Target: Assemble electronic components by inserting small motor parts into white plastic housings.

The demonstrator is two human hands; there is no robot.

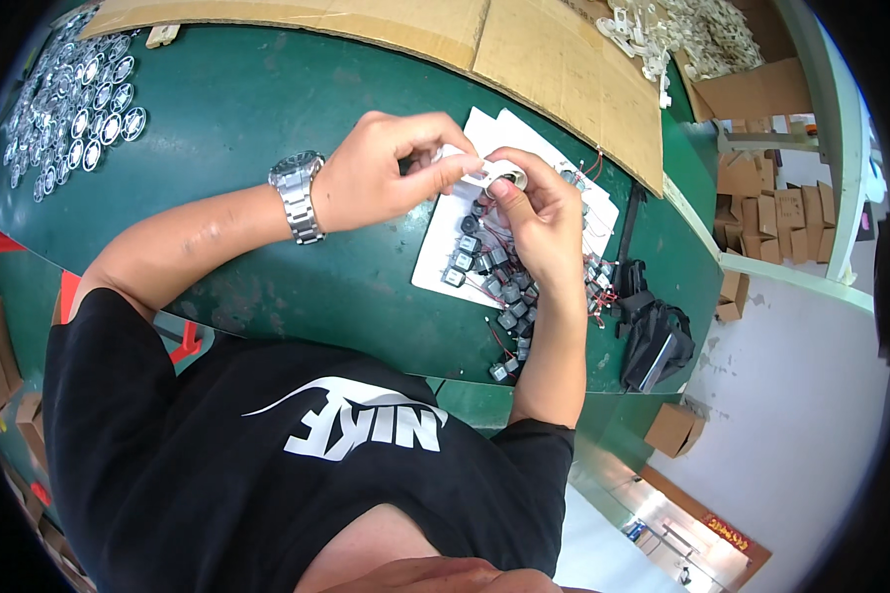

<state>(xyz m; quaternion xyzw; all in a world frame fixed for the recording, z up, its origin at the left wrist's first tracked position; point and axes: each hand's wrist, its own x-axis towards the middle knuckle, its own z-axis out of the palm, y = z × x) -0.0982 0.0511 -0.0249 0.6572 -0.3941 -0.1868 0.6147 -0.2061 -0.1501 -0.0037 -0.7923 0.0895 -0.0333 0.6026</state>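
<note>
Above the green table, my left hand (pixel 381 168) pinches one end of a white plastic part (pixel 501 172) between thumb and fingers. A steel watch circles that wrist. The part's round, ring-shaped end rests in my right hand (pixel 544 212), with the thumb pressed against it. My fingers cover much of the part, so its full shape is hidden. Below and beside my right hand lie several small grey motors (pixel 509 287) with thin red and dark wires. Some of them sit on white sheets (pixel 440 242), others on the bare tabletop.
Many clear round plastic pieces (pixel 89 124) spread over the table's (pixel 208 109) far left. Flat cardboard (pixel 415 25) lines the far edge. White plastic parts (pixel 707 35) are heaped at the far right. A black bag (pixel 653 341) lies at the right edge, with cartons (pixel 781 222) beyond.
</note>
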